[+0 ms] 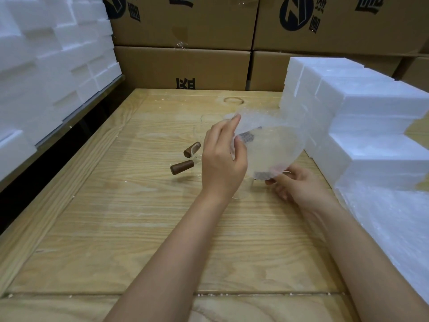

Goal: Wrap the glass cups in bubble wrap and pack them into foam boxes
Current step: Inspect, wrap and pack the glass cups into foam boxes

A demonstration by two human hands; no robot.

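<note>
Big pale wooden surface [116, 228], with a wall of printed cardboard cartons [181, 66] stacked behind it. White foam boxes [46, 66] are piled high on the left, and more of them sit in steps along the right edge. They're all closed up, so I can't tell what's inside. A bubble wrap sheet [271, 145] is held up mid-surface: the left hand [221, 163] pinches its top edge and the right hand [299, 184] grips the bottom. The glass cups [183, 167] sit just behind the left hand, brown handles poking left.
</note>
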